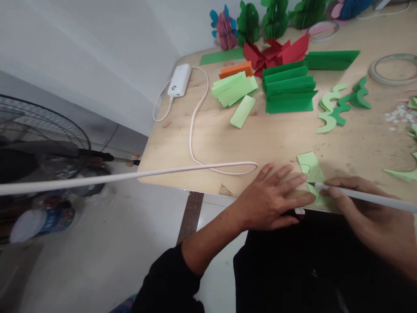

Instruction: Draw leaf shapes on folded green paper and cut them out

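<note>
A light green paper strip (pixel 311 167) lies at the table's front edge, with a thin curved line drawn on it. My left hand (pixel 272 198) rests flat with its fingers spread, the fingertips at the strip's left side. In my right hand (pixel 368 213) is a white pen (pixel 365 195), pinched between thumb and fingers, its tip on the strip. Further back lie light green folded papers (pixel 234 89), a single light green piece (pixel 243 111) and dark green folded papers (pixel 288 93). Wavy cut green pieces (pixel 329 106) sit to the right of these.
A white cable (pixel 192 126) loops over the table (pixel 163 152) from a white power bank (pixel 180 80). Red folded paper (pixel 276 54), tape rolls (pixel 394 69) and paper figures (pixel 249 24) stand behind. White scraps (pixel 400 115) lie right; a fan (pixel 42 143) stands left.
</note>
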`<state>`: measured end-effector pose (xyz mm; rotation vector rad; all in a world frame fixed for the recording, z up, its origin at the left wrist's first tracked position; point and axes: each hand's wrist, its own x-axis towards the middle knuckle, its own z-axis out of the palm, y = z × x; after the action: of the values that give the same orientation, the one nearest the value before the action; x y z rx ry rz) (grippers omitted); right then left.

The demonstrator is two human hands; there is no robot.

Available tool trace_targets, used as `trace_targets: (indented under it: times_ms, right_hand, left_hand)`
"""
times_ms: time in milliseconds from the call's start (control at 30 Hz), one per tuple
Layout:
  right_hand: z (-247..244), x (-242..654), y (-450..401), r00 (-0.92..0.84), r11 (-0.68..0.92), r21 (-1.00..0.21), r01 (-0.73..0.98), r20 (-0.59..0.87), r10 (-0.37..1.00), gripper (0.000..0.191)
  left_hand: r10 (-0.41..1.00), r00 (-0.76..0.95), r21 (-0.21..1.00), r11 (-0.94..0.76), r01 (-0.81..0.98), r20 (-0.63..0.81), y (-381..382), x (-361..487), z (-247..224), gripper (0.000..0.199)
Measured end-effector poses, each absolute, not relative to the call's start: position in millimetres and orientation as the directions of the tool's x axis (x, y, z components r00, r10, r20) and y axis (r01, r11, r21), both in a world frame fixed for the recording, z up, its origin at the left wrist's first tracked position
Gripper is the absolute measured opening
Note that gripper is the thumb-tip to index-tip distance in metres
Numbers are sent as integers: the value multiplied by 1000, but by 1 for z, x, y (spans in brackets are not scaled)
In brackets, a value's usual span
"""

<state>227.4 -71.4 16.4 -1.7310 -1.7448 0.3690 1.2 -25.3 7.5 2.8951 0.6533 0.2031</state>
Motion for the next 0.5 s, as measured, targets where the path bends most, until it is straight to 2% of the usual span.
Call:
trace_targets:
  times_ms: [167, 500]
  right_hand:
    - [17, 227, -71, 78, 103, -622, 776, 256, 963, 23]
    - [15, 226, -70, 1, 195, -539, 820, 342, 940, 24]
  left_hand:
    - [437, 894, 195, -890, 413, 100, -25, 1, 7, 52]
    - [441, 891, 202, -887, 415, 110, -26, 1, 6, 50]
